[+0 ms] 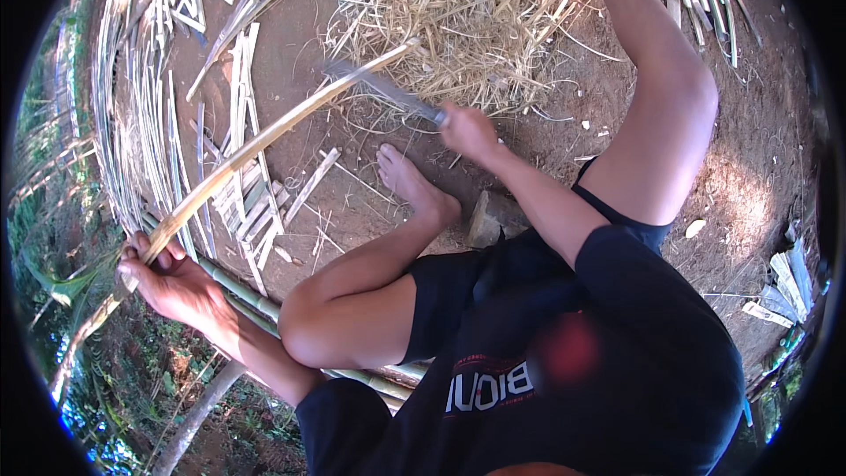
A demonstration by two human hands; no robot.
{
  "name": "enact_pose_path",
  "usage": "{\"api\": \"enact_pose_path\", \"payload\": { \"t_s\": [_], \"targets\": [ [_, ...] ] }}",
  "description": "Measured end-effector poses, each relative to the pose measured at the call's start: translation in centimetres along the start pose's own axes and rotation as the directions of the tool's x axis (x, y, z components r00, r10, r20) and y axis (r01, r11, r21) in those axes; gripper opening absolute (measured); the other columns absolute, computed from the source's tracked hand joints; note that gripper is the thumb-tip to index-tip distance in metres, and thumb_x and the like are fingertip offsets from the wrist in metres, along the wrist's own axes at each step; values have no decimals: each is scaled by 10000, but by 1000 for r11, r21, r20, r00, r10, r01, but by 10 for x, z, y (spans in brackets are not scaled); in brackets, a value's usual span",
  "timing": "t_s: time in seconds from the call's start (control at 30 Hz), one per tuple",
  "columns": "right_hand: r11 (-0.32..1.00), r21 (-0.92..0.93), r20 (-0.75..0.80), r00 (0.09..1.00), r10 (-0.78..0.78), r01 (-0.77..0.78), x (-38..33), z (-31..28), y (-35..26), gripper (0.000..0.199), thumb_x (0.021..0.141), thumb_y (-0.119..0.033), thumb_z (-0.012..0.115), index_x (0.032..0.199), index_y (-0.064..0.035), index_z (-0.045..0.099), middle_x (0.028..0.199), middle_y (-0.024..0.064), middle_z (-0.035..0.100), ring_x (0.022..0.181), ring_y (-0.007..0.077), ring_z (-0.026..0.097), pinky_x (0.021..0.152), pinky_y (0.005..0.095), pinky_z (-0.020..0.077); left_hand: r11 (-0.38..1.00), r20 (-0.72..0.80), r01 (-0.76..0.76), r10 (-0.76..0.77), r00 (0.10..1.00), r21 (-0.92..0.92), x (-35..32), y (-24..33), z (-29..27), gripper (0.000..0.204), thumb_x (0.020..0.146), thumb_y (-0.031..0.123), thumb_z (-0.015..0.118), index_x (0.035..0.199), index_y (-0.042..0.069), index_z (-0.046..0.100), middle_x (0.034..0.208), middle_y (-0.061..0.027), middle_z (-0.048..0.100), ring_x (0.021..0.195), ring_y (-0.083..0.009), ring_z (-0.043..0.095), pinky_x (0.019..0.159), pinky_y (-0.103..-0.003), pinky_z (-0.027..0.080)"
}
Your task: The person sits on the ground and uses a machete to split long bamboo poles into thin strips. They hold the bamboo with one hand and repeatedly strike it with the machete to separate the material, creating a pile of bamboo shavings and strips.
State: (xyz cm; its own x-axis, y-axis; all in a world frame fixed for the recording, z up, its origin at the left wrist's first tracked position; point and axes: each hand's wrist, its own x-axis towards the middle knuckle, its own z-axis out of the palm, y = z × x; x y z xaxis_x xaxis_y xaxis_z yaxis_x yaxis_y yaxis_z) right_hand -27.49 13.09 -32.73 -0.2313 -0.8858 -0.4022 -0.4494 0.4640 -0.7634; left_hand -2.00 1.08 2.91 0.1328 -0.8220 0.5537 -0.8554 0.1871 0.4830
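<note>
Bent knee (330, 322), bare dirt ground (749, 159), straw pile (458, 9), bamboo strips (141, 123)

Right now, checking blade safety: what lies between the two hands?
In the head view, only the bamboo strip spans from left hand to the knife in right hand; beneath, scattered slats.

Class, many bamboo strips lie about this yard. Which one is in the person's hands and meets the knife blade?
The long pale bamboo strip running diagonally: the left hand grips its near end, and the knife in the right hand crosses it. The others lie loose on the ground.
</note>
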Motion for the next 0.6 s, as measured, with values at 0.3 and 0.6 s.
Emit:
{"api": "enact_pose_path", "payload": {
  "t_s": [0.3, 0.6],
  "targets": [
    [991, 111, 159, 986, 53, -72, -5, -21, -39, 206, 804, -131, 585, 953, -1, 641, 856, 211, 673, 810, 348, 676, 769, 440, 532, 643, 162, 277, -233, 959, -714, -1, -11, 0, 278, 916, 170, 598, 1100, -29, 536, 1158, -208, 576, 1118, -319, 530, 1004, -408, 396],
    [961, -25, 147, 950, 276, -275, 43, -34, 30, 234, 838, -197, 564, 953, -28, 679, 919, 236, 677, 857, 368, 671, 778, 476, 529, 728, 187, 219, -126, 974, -649, -3, -12, -4, 276, 909, 232, 618, 1001, -22, 563, 962, -193, 600, 847, -315, 582, 778, -409, 483]
  ]
}}
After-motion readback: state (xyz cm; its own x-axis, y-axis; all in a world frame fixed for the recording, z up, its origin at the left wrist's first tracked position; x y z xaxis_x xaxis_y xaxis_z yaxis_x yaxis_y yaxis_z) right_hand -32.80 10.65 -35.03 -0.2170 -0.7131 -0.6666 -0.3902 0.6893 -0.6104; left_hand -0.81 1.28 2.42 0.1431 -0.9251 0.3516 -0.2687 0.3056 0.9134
